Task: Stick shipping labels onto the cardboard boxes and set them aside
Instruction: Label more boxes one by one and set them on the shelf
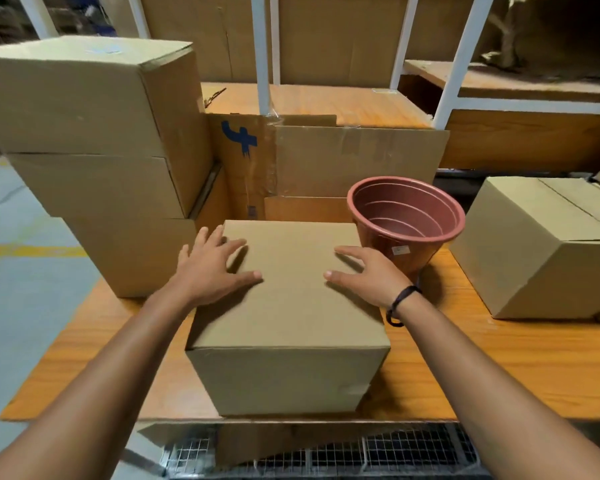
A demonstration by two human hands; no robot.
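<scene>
both grips are spread open: our left hand (208, 268) and right hand (368, 271) lie flat on top of the cardboard box (288, 323), grasping nothing. it sits mid-bench (499, 368), touching the brown plastic pot (406, 220), beside stacked boxes (94, 150).

Legible text: none | flattened carton (243, 161): blue painted mark, unreadable | flower pot (404, 220): small white sticker (400, 250), print too small to read
</scene>
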